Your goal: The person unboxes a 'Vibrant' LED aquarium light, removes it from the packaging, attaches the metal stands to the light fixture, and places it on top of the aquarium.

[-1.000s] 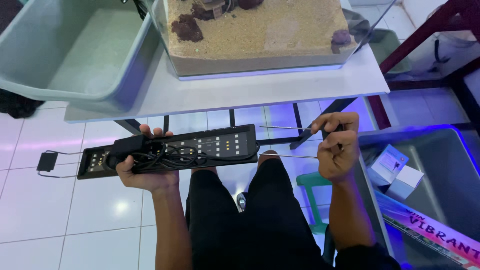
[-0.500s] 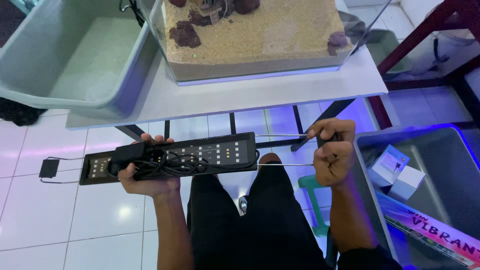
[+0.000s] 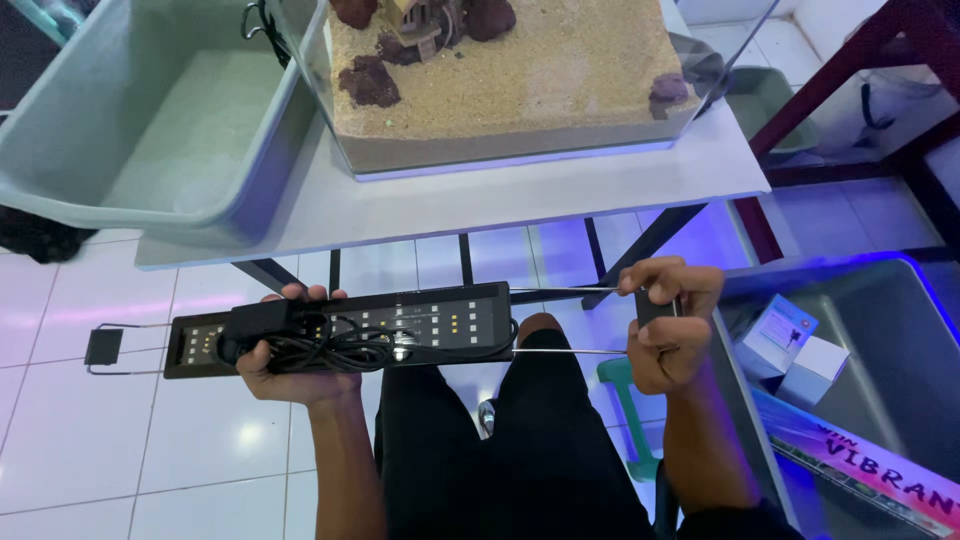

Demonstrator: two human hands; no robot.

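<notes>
I hold a long black light bar point(image 3: 420, 320) level in front of me, its rows of small lamps facing up. My left hand point(image 3: 290, 365) grips its left part from below, together with a black power brick and a coiled black cable point(image 3: 325, 345). My right hand point(image 3: 665, 320) is closed on the small black end bracket of the thin wire legs point(image 3: 565, 350) drawn out from the bar's right end. A matching wire bracket point(image 3: 103, 347) sticks out at the left end.
A glass tank point(image 3: 520, 90) with sand, dark rocks and a small ornament stands on a white table point(image 3: 480, 195). A grey-green tub point(image 3: 150, 120) sits at its left. A dark bin point(image 3: 870, 350) with small boxes point(image 3: 790, 340) is on my right. White tiled floor lies below.
The right hand has pulled the wire bracket farther out to the right, away from the bar. The bar has stayed level in the left hand; my view has tilted slightly down.
</notes>
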